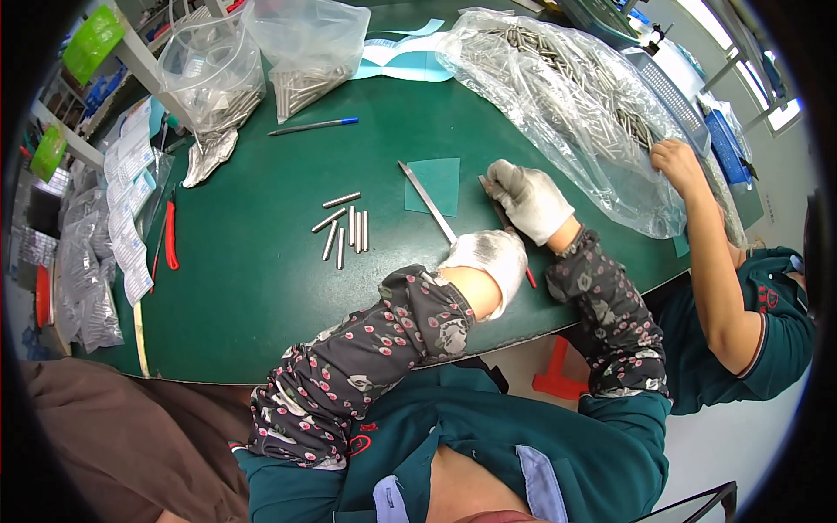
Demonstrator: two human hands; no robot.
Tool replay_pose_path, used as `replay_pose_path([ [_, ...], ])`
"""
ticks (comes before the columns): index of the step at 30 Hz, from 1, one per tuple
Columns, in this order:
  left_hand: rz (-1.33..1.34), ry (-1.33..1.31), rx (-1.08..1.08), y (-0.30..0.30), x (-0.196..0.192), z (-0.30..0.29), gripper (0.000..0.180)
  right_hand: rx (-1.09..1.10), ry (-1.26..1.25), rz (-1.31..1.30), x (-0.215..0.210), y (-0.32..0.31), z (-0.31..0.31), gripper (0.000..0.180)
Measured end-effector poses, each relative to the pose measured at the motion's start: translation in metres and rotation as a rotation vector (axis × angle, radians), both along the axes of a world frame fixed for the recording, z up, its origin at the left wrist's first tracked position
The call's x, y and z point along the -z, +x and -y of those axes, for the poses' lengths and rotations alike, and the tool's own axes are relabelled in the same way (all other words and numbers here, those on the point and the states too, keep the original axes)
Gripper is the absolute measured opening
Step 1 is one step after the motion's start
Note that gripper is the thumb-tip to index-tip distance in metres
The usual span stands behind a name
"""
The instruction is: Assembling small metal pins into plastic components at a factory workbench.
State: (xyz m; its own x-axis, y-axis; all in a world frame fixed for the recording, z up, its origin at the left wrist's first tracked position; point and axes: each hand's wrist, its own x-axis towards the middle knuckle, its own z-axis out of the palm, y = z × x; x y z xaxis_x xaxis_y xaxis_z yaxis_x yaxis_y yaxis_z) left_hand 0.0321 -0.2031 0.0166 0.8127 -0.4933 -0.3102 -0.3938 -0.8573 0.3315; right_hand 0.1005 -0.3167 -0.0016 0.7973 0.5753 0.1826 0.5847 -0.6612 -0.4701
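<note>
Head view: on the green tabletop (261, 261), the gloved left hand (488, 257) is closed around a long metal strip (427, 202) running toward 11 o'clock. The gloved right hand (527, 199), at 1 o'clock from it, presses a thin tool (493, 202). Loose metal pins (342, 228) lie at 9 o'clock.

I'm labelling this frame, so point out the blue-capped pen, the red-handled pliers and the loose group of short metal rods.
blue-capped pen (314, 125), head view, middle of its barrel.
red-handled pliers (171, 240), head view, on the red handle.
loose group of short metal rods (351, 227), head view, on a middle rod.
</note>
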Motion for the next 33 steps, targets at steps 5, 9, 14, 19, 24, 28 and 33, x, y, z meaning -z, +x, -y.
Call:
replay_pose_path([
  [5,-0.012,0.001,0.034,0.000,0.001,0.001,0.018,0.005,-0.073,-0.023,0.002,-0.006,0.008,0.008],
  [9,0.018,-0.013,-0.008,-0.003,0.001,0.000,0.018,0.009,0.041,0.000,0.004,-0.001,0.000,0.008],
  [14,-0.003,-0.013,0.027,-0.002,0.000,-0.002,0.018,0.052,-0.016,-0.048,0.000,-0.007,0.002,0.007],
  [19,-0.008,0.006,0.093,0.000,-0.003,-0.003,0.018,0.005,-0.038,-0.024,0.001,-0.005,0.000,0.008],
  [24,0.008,-0.037,-0.075,-0.002,-0.002,0.001,0.023,0.120,0.095,0.019,-0.001,0.000,-0.003,0.008],
  [28,-0.034,-0.164,-0.018,-0.001,-0.004,-0.016,0.031,0.106,0.522,0.047,-0.015,-0.005,-0.010,0.009],
  [33,-0.042,-0.760,-0.187,-0.013,-0.008,-0.073,0.041,0.066,0.723,-0.105,-0.039,-0.028,-0.046,0.009],
])
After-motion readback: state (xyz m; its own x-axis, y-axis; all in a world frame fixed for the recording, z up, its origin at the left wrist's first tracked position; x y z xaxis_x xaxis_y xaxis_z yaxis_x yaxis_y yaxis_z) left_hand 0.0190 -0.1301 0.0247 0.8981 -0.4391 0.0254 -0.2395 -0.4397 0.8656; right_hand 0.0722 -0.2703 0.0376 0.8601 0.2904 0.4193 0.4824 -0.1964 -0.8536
